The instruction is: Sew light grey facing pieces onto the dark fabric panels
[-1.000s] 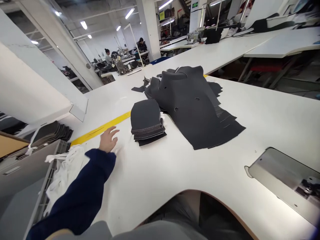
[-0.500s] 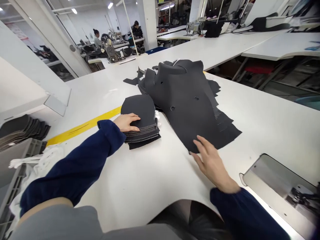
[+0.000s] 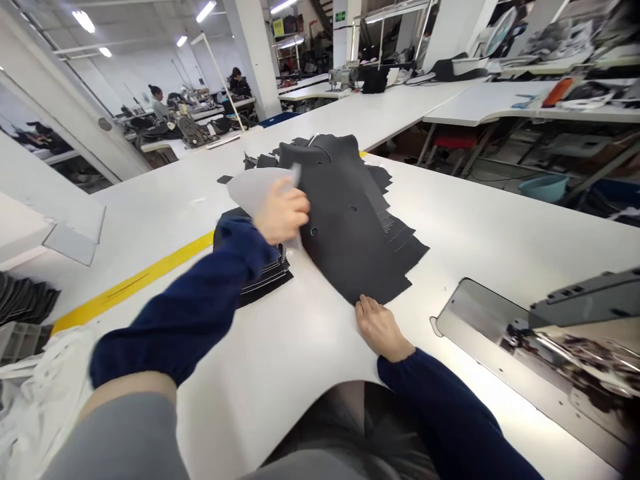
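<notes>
My left hand (image 3: 283,212), a little blurred, is closed on a curved fabric piece (image 3: 253,189) whose pale grey side faces me. That piece is raised above a stack of small dark pieces (image 3: 265,280), partly hidden behind my forearm. At the near corner of a large dark fabric panel (image 3: 345,247), my right hand (image 3: 380,327) is closed with its fingertips pinching the edge. Small round holes show in this panel, which lies on top of a pile of similar panels (image 3: 400,233).
A sewing machine (image 3: 580,347) stands at the right, its metal bed set in the white table (image 3: 500,220). Yellow tape (image 3: 135,287) crosses the left side. White fabric (image 3: 45,400) and another dark stack (image 3: 25,300) lie at far left. Two people sit at machines far back.
My left hand has lifted a piece off the small stack and moved right, turning its pale side up. My right hand has closed on the large panel's corner. The view has swung right.
</notes>
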A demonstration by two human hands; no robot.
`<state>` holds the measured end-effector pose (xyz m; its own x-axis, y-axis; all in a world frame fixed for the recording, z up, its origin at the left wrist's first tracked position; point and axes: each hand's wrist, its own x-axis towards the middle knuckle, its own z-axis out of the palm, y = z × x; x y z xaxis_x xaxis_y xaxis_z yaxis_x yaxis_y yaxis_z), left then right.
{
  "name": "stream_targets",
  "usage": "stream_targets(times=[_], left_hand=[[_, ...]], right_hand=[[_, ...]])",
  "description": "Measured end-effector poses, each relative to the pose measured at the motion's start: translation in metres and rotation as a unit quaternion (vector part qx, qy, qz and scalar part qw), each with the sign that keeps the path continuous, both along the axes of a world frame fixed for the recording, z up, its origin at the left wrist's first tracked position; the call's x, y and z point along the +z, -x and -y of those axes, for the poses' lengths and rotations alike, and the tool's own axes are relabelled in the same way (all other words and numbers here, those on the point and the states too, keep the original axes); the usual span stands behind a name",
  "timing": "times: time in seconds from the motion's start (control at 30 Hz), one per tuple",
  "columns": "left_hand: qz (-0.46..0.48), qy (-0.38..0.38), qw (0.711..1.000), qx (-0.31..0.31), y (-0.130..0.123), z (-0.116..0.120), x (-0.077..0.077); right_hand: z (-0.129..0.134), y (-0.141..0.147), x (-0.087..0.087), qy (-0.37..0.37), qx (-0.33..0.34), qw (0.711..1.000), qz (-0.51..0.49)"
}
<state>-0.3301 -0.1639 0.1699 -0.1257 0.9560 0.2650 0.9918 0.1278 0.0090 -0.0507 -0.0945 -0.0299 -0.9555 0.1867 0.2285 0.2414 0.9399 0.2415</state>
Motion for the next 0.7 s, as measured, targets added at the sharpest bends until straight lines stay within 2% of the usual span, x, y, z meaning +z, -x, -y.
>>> stream_targets(times=[0.03,0.07,0.1,0.17,0.2,0.23,0.27,0.33,0.4,0.47,0.6,0.7], left_hand=[[-0.011,0.028,0.996,-0.087,-0.032,-0.018,-0.013],[-0.037,0.058,0.974,-0.217,-0.067,-0.034,-0.032],[-0.051,0.087,0.939,-0.330,-0.103,-0.047,-0.055],[-0.033,0.133,0.885,-0.444,-0.172,-0.064,-0.105],[-0.017,0.142,0.864,-0.482,-0.201,-0.067,-0.129],[0.002,0.138,0.858,-0.494,-0.227,-0.067,-0.150],[0.022,0.126,0.863,-0.489,-0.247,-0.065,-0.167],[0.060,0.098,0.893,-0.435,-0.273,-0.061,-0.190],[0.080,0.105,0.914,-0.383,-0.285,-0.061,-0.200],[0.072,0.139,0.913,-0.377,-0.290,-0.066,-0.203],[0.032,0.169,0.906,-0.387,-0.301,-0.081,-0.200],[0.005,0.172,0.896,-0.409,-0.309,-0.094,-0.197]], right_hand=[[0.004,-0.017,-0.005,-0.009,-0.004,1.000,-0.013],[0.009,-0.037,-0.010,-0.018,-0.010,0.999,-0.029],[0.015,-0.059,-0.015,-0.024,-0.019,0.998,-0.046],[0.030,-0.104,-0.024,-0.019,-0.050,0.995,-0.079],[0.039,-0.125,-0.026,-0.002,-0.071,0.993,-0.091],[0.048,-0.145,-0.028,0.023,-0.097,0.990,-0.101],[0.058,-0.162,-0.028,0.052,-0.129,0.984,-0.113],[0.075,-0.188,-0.027,0.104,-0.202,0.962,-0.149],[0.086,-0.202,-0.026,0.132,-0.259,0.936,-0.198],[0.091,-0.208,-0.026,0.140,-0.266,0.923,-0.238],[0.089,-0.209,-0.028,0.136,-0.202,0.944,-0.223],[0.088,-0.208,-0.029,0.121,-0.184,0.955,-0.198]])
